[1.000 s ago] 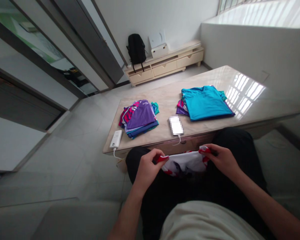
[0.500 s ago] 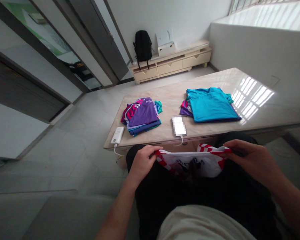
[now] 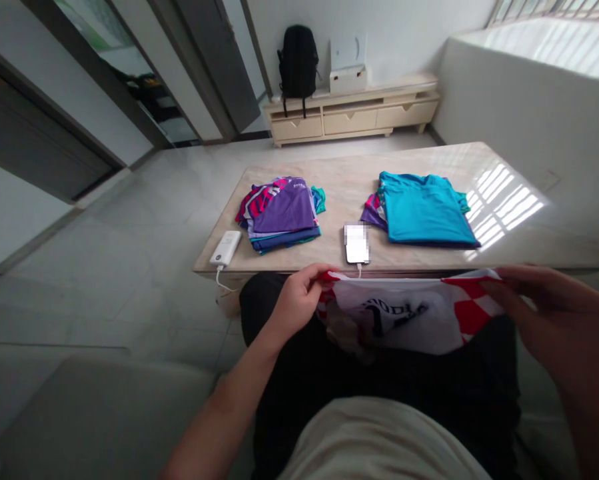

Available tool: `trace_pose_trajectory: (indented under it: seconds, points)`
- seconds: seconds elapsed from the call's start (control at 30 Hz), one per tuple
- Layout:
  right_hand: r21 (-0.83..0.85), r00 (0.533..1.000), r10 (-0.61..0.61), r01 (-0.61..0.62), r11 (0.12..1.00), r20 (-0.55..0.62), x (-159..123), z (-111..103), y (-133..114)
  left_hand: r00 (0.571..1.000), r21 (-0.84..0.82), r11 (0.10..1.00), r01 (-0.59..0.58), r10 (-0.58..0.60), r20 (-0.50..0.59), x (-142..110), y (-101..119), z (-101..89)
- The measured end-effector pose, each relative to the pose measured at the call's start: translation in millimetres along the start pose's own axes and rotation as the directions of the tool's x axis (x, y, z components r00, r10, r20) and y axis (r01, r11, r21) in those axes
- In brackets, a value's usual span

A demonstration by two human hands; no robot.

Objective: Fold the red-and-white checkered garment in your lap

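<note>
On the glossy beige stone table (image 3: 329,193) two folded piles are seen. Over the lap, a white jersey with red checks (image 3: 404,313) is pinched by left hand (image 3: 294,303) and right hand (image 3: 554,300) — a loose pinch could probably let one corner slip.

- We see bare desk (image 3: 429,167) beyond both clothing piles, and an open lane between them.
- Purple pile (image 3: 282,215) blocks the left, teal pile (image 3: 424,210) the right.
- Phone (image 3: 356,243) sits at the lane's near end; power bank (image 3: 226,248) on the left near corner.
- Stretched shirt (image 3: 409,313) spans our lap just short of the desk edge.
</note>
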State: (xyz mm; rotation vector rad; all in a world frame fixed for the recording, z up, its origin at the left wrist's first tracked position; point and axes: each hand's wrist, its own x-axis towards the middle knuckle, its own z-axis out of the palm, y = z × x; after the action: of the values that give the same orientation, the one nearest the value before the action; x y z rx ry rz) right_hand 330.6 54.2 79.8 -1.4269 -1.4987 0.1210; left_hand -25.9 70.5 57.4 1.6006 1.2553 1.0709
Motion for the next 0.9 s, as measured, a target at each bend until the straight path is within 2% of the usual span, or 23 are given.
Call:
trace_pose_trajectory:
  seconds: [0.1, 0.2, 0.27, 0.37, 0.47, 0.57, 0.67, 0.73, 0.8, 0.9]
  points:
    - [0.248, 0.996, 0.081, -0.068, 0.966, -0.041, -4, 11, -7, 0.996, 0.081, 0.994, -0.067, 0.072, -0.057, -8, -2, 11.8]
    - [0.373, 0.985, 0.173, -0.170, 0.912, 0.024, -8, 15, -15, 0.986, 0.184, 0.974, -0.131, 0.147, -0.075, -14, -7, 15.9]
    - [0.360, 0.971, 0.231, -0.239, 0.902, 0.065, -8, 13, -19, 0.980, 0.228, 0.964, -0.140, 0.168, -0.108, -15, -11, 13.5]
    - [0.255, 0.944, 0.284, -0.320, 0.913, 0.167, -7, 4, -20, 0.978, 0.241, 0.963, -0.123, 0.159, -0.136, -15, -15, 5.9]
    - [0.172, 0.924, 0.290, -0.337, 0.926, 0.249, -6, -4, -14, 0.980, 0.229, 0.964, -0.133, 0.163, -0.119, -17, -14, 0.5]
    - [0.128, 0.929, 0.274, -0.312, 0.942, 0.249, -10, -8, -9, 0.976, 0.266, 0.951, -0.160, 0.193, -0.105, -19, -11, 0.4]
    - [0.140, 0.947, 0.168, -0.212, 0.967, 0.274, -10, -10, -5, 0.968, 0.314, 0.933, -0.175, 0.221, -0.116, -22, -8, 0.7]
    - [0.260, 0.936, 0.021, -0.119, 0.958, 0.352, -6, -11, 0, 0.965, 0.312, 0.928, -0.201, 0.243, -0.102, -23, -5, -1.9]
    - [0.424, 0.881, -0.147, -0.066, 0.903, 0.449, 3, -11, 4, 0.954, 0.280, 0.922, -0.267, 0.295, -0.061, -23, 1, -6.8]
    - [0.618, 0.759, -0.349, -0.088, 0.781, 0.549, 17, -8, 5, 0.910, 0.152, 0.898, -0.414, 0.414, 0.031, -20, 14, -12.1]
